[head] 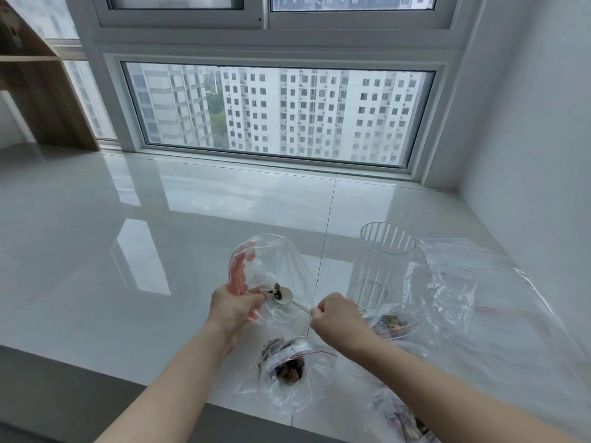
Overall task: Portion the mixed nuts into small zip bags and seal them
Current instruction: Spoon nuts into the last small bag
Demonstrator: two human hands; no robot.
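Clearly, in the head view, the zip bag (271, 270) being filled is thin, limp film: it weighs next to nothing, crumples at a touch and would likely slump shut if let go, so the sensible hold is at the mouth, by the stiffer zip strip. The left hand (235, 310) grips it there, fingers curled round the gathered rim, lifting it above the pale floor (128, 235). The right hand (335, 318) pinches the handle of a white spoon (286, 297), knuckles up, its bowl inside the bag's mouth and carrying a few mixed nuts (276, 292) (small, hard, apt to roll off). Both forearms reach forward and converge. Another filled bag (287, 369) lies below the hands toward the floor's near edge; a ribbed clear jar (383, 260) stands just right.
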